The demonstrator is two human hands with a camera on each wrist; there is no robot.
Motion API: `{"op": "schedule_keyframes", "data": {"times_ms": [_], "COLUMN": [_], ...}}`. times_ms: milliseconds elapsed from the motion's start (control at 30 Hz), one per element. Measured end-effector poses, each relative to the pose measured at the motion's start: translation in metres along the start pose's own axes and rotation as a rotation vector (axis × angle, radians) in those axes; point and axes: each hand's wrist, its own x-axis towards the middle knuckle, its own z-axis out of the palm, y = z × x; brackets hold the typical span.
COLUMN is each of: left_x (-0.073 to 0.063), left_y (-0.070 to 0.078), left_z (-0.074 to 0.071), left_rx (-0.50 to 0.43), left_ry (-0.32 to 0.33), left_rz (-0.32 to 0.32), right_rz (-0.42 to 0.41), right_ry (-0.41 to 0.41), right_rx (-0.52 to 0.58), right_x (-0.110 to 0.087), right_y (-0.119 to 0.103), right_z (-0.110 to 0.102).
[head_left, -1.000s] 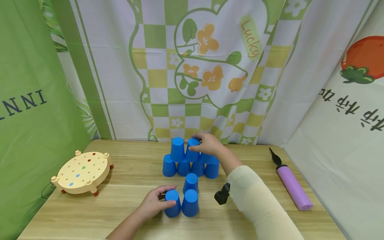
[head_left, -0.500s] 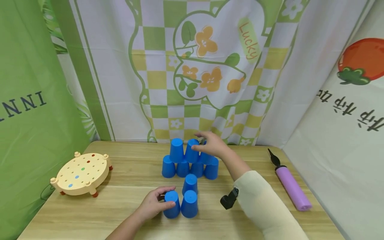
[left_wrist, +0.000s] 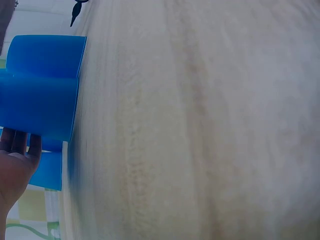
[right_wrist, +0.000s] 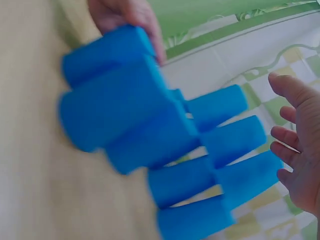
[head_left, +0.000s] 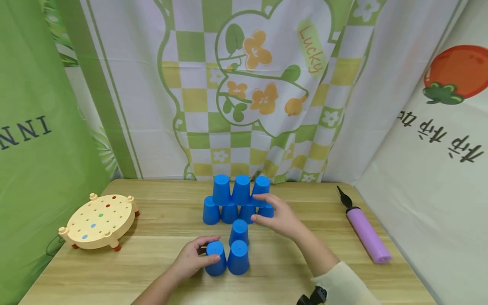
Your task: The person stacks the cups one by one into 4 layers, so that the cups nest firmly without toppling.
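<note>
Cups (head_left: pixel 239 231) throughout, dotted board (head_left: pixel 101 222) head view only

Blocked: 10 cups (head_left: pixel 239 233) | Passable: tabletop (head_left: pixel 167 216) between cups and round board (head_left: pixel 104 222)

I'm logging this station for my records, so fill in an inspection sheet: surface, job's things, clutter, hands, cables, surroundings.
Surface: wood-grain tabletop; no spills seen.
Job's things: two-tier stack of upside-down blue cups, four below, three above; three more upside-down cups nearer the person.
Clutter: round cream board with legs, at left; purple pump with black nozzle, at right.
Left hand: holds the front left cup.
Right hand: holds nothing, fingers apart, near the stack's right end.
Cables: thin dark loop beside the cream board, too fine to identify.
Surroundings: checked curtain behind, green cloth left, white cloth right.
</note>
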Motion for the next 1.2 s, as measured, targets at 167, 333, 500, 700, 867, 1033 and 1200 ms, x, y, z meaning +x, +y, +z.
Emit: {"op": "schedule_keyframes", "data": {"times_ms": [167, 333, 500, 700, 867, 1033, 1200], "left_x": [-0.001, -0.002, -0.005, -0.007, -0.008, -0.009, -0.01], "left_y": [0.0, 0.0, 0.002, 0.001, -0.003, -0.002, 0.006], "left_z": [-0.001, 0.0, 0.0, 0.001, 0.002, 0.002, -0.001], "left_rx": [-0.017, -0.024, -0.033, -0.037, -0.026, -0.023, -0.03], "left_ry": [0.003, 0.03, 0.055, 0.049, 0.046, 0.048, 0.055], "left_rz": [0.006, 0.006, 0.008, 0.011, -0.005, -0.02, -0.025], "right_rz": [0.056, 0.067, 0.042, 0.079, 0.097, 0.117, 0.123], "right_ry": [-0.008, -0.046, -0.098, -0.154, -0.15, -0.138, -0.117], "right_rx": [0.08, 0.133, 0.181, 0.227, 0.231, 0.225, 0.233], "right_x": [-0.026, -0.042, -0.046, -0.048, -0.049, -0.049, -0.05], "right_y": [0.011, 0.018, 0.023, 0.025, 0.026, 0.028, 0.026], "right_z": [0.028, 0.05, 0.066, 0.076, 0.079, 0.081, 0.074]}}
